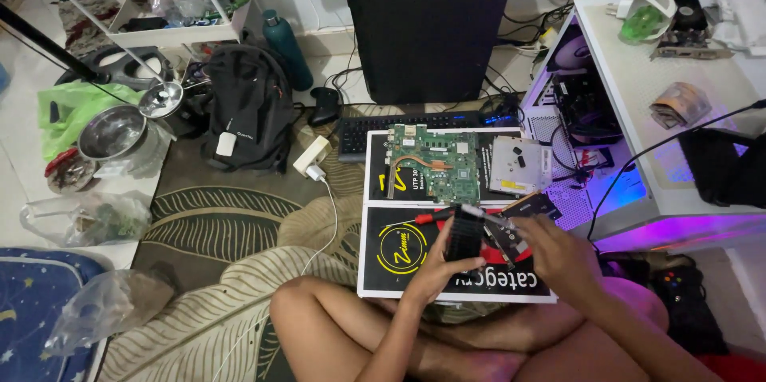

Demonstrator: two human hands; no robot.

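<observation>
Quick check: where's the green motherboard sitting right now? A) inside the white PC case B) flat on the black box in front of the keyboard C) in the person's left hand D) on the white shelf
B. The green motherboard lies flat on the black box, just in front of the keyboard; both hands are lower down on a black card.

No sleeves on either arm, both are bare right up to the frame edge, and the legs are bare too (a strip of red cloth peeks in at the bottom right corner). No rings, watch or gloves on the hands.
</observation>
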